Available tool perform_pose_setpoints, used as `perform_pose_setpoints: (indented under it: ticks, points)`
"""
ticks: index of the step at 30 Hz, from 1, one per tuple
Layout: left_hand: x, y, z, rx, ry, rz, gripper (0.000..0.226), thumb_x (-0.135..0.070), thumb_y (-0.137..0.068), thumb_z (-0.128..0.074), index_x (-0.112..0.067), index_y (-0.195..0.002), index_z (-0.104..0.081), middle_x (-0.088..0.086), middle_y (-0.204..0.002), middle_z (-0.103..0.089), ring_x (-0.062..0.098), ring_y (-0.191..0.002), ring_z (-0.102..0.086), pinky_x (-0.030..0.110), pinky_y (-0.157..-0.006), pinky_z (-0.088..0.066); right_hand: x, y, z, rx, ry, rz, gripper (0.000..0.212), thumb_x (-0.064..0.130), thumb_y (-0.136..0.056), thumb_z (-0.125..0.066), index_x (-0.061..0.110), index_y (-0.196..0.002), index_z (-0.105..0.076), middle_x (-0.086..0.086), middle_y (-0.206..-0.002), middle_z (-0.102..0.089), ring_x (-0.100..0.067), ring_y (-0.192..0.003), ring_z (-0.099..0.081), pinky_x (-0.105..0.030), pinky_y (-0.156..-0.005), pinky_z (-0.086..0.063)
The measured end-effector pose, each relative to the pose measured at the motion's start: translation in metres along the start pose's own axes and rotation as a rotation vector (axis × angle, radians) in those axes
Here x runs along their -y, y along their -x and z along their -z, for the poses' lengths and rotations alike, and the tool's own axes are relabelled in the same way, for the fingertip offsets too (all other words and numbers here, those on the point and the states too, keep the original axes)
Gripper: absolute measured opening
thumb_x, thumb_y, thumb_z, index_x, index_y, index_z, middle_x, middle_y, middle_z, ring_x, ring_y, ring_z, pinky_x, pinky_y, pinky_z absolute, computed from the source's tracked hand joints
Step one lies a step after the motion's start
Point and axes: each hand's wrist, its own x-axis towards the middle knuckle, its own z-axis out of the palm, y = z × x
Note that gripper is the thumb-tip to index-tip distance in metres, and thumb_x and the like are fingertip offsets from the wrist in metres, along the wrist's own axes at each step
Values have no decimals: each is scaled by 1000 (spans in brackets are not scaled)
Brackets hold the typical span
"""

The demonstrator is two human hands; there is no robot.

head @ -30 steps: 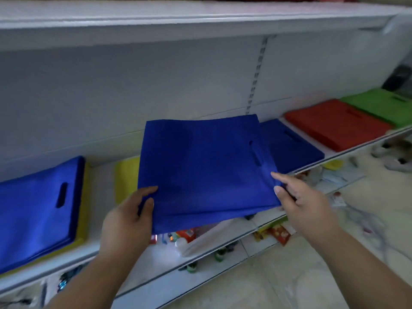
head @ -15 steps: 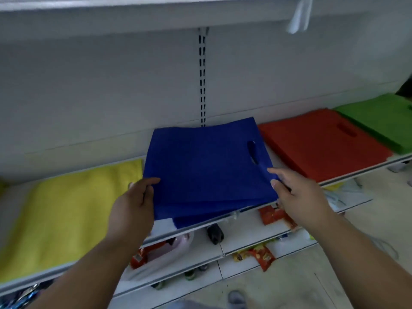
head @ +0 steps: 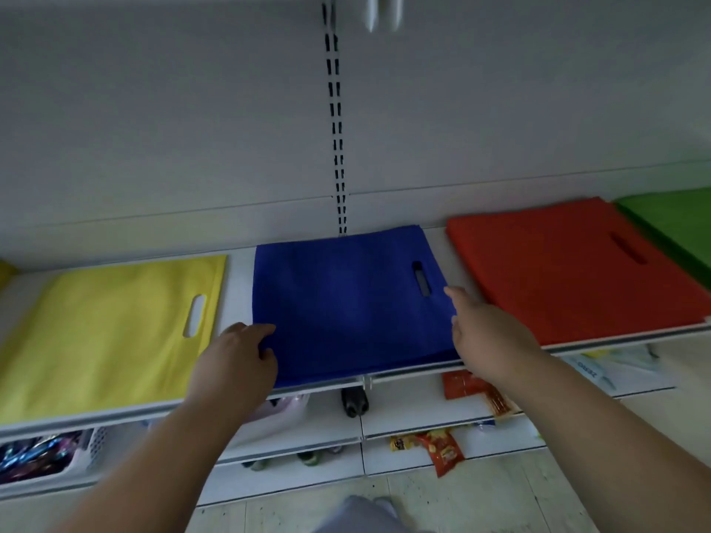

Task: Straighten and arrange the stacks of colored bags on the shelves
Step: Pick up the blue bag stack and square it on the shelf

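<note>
A stack of blue bags (head: 346, 302) lies flat on the white shelf (head: 423, 373), its handle cut-out toward the right. My left hand (head: 238, 359) grips the stack's front left corner, thumb on top. My right hand (head: 484, 332) lies with straight fingers against the stack's right edge. A yellow stack (head: 107, 332) sits to the left of the blue one with a narrow gap. To the right lies a red stack (head: 569, 271), and a green stack (head: 673, 225) beyond it at the frame's edge.
A slotted upright rail (head: 334, 128) runs up the back wall behind the blue stack. Lower shelves hold snack packets (head: 442, 452) and a white basket (head: 46, 455) of wrapped items. Pale floor shows below.
The blue stack, held tilted above the shelf earlier, now lies flat on it between yellow and red. My right hand has shifted from holding the corner to lying along the right edge.
</note>
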Motion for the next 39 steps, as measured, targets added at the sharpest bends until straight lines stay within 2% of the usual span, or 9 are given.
perform_pose_setpoints:
  ticks: [4,8,13,19,23,25,27,29,39]
  points:
    - [-1,1,-4,4,-82,-3,52,-27,-92,-53,-28,-143,-46,0,-124,-53,21,-102,-58,31,-82,-51,7,-6,4,-21,211,-56,42,18,-96,-47,21,-136,-33,-1,-72,-55,-18,-61,-54,-31,-49,-39]
    - [4,12,0,-118,-168,-55,66,-42,-88,-61,-28,-148,-35,4,-131,-39,25,-118,-49,34,-98,-44,26,0,11,-95,284,-11,36,31,-96,-53,18,-126,-39,1,-74,-52,-16,-61,-50,-30,-46,-33]
    - [43,34,16,-183,-23,-126,49,-36,-88,-64,-24,-135,-52,4,-125,-50,29,-112,-54,39,-91,-47,105,16,9,-152,154,236,50,43,-100,-43,21,-143,-32,-3,-117,-57,-22,-91,-59,-33,-66,-47]
    - [162,65,52,-283,-1,-76,39,-35,-84,-62,-24,-121,-62,2,-111,-57,29,-94,-61,37,-74,-49,250,45,-13,-227,52,491,49,45,-100,-42,21,-143,-37,-3,-127,-49,-23,-111,-51,-38,-92,-45]
    - [266,90,87,-370,-26,-10,34,-28,-80,-74,-24,-113,-64,0,-101,-60,29,-86,-63,33,-64,-43,353,67,-47,-258,9,574,48,43,-97,-49,19,-138,-46,-5,-125,-52,-25,-109,-53,-39,-90,-44]
    - [318,101,105,-378,-27,20,27,-35,-83,-63,-25,-108,-64,-1,-97,-61,28,-83,-63,32,-63,-43,401,79,-65,-278,-36,599,46,41,-94,-55,17,-133,-52,-7,-119,-56,-29,-106,-56,-40,-87,-47]
    - [366,110,122,-383,-6,39,34,-41,-81,-46,-27,-107,-62,-2,-94,-61,27,-82,-62,36,-66,-50,446,90,-79,-278,-72,615,44,39,-92,-58,17,-131,-56,-6,-116,-58,-28,-106,-57,-39,-86,-47]
    - [409,121,138,-376,5,65,32,-38,-79,-44,-32,-108,-57,-4,-93,-60,27,-81,-61,40,-67,-53,488,99,-91,-242,-78,628,44,41,-92,-57,19,-130,-56,-4,-117,-57,-25,-106,-58,-37,-86,-47]
    - [524,118,174,-383,121,285,33,-26,-88,-62,-35,-120,-57,-13,-108,-59,16,-91,-61,30,-69,-43,608,89,-119,-148,3,652,46,42,-96,-51,22,-138,-49,-2,-127,-52,-22,-113,-51,-34,-90,-44]
